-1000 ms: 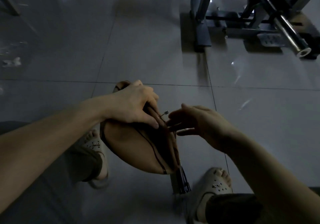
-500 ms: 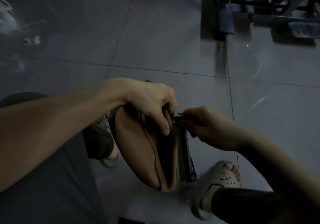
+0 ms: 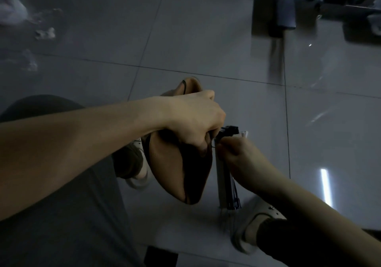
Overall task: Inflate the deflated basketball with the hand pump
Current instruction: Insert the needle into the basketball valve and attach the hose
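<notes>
Both hands meet at the flat basketball [image 3: 165, 163], held low between the person's feet above the grey tiled floor [image 3: 206, 39].

The left hand [image 3: 191, 120] is clenched over the ball's folded top edge. At its 4 o'clock the right hand [image 3: 237, 159] pinches something small at the ball's edge, what exactly I cannot tell, with the hand pump [image 3: 224, 176] standing upright just behind it.

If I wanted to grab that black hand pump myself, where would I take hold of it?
Probably by the crossbar handle at the top of the pump, coming from above. The pump stands roughly upright on the floor beside the flat basketball, and that handle sticks out free, just beyond the right hand. The left hand holds the ball.
</notes>
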The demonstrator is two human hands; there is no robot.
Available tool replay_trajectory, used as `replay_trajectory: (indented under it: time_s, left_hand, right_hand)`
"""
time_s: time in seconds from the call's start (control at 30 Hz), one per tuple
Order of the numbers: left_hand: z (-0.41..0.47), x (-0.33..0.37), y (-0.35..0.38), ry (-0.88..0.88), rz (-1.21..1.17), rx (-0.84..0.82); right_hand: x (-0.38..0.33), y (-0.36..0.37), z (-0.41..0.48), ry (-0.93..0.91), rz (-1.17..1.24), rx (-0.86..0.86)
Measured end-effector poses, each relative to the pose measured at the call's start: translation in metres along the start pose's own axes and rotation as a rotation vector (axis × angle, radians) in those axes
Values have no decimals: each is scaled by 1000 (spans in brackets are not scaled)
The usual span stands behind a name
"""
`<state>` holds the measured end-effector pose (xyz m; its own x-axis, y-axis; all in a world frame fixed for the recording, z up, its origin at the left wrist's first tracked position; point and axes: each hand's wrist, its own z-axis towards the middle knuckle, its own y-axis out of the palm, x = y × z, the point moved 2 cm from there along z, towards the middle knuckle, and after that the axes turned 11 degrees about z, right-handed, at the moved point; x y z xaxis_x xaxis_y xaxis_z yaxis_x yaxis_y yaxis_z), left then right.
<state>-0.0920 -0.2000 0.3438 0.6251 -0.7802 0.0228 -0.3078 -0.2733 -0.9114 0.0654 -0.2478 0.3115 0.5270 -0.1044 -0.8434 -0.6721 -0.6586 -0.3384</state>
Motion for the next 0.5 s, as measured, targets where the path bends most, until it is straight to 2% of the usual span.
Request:
replay_trajectory:
  time_s: [0.17,0.23,0.4,0.5]
  left_hand:
    - [-1,14,-4,-10,183,75]
    - [-1,18,-6,-2,262,89]
    - [2,23,-7,6,428,33]
    - [2,29,-3,54,397,-7]
  right_hand:
    - [5,10,4,168,232,44]
    - [7,12,5,279,405,50]
    - [11,17,3,498,750,-15]
    - [15,23,3,604,938,-43]
